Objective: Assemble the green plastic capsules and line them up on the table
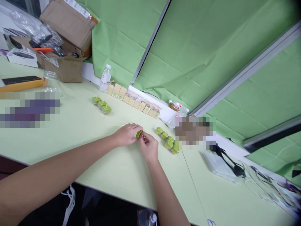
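A small olive-green piece (139, 134), curved like a cap, is between my two hands; its inner side looks darker. My left hand (127, 135) is closed on its left side, fingers bent over it. My right hand (149, 146) pinches it from the right with thumb and fingertips. Just right of my hands stands a row of small clear jars with green tops (168, 142). Farther back on the left is a shorter row of three similar green-topped jars (102, 105). Something clear and thin (125, 124) lies behind my left hand, partly hidden.
Several small cardboard boxes (133, 99) line the table's back edge beside an upright water bottle (105, 78). Another bottle (178, 107) lies tipped. At left are a glass jar (50, 81) and an open carton (69, 69). Cables and a plastic packet (219, 166) lie right.
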`<state>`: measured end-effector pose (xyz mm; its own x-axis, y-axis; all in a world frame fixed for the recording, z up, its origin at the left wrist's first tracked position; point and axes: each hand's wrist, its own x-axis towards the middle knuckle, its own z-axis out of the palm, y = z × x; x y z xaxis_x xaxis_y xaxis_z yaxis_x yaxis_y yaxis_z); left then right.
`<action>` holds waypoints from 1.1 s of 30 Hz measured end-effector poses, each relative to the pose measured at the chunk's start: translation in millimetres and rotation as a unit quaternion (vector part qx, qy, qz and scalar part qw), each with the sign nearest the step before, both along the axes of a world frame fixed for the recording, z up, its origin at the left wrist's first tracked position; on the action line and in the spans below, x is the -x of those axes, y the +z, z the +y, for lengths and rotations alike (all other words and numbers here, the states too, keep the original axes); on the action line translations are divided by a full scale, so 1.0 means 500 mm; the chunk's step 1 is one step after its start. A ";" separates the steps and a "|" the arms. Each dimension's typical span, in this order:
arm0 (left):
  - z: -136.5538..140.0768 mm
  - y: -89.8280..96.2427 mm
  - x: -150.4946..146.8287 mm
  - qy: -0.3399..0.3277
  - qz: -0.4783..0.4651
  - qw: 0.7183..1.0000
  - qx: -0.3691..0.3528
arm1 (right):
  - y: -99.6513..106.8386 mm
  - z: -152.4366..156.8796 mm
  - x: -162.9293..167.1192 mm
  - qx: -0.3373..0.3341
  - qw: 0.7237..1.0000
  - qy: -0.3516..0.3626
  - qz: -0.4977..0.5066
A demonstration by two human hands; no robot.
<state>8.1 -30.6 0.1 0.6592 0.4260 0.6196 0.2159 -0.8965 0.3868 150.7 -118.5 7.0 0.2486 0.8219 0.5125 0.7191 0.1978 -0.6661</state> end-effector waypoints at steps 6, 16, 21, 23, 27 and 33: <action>0.004 -0.005 -0.002 0.016 -0.011 1.000 0.006 | 0.002 -0.001 0.005 0.020 0.999 -0.019 0.023; 0.000 0.001 0.000 0.017 0.001 1.000 0.007 | -0.011 0.005 0.003 0.024 0.995 -0.024 0.094; 0.007 -0.001 0.003 0.034 -0.011 0.999 0.021 | -0.004 0.007 -0.008 -0.012 0.993 -0.018 0.118; 0.009 -0.002 0.004 0.036 -0.020 0.999 0.029 | -0.003 0.009 -0.013 -0.024 0.992 -0.018 0.119; 0.011 -0.004 0.004 0.040 -0.036 0.998 0.038 | -0.008 0.012 -0.022 -0.026 0.993 -0.010 0.114; 0.010 -0.001 0.004 0.043 -0.029 0.998 0.048 | -0.010 0.011 -0.023 -0.018 0.993 0.002 0.121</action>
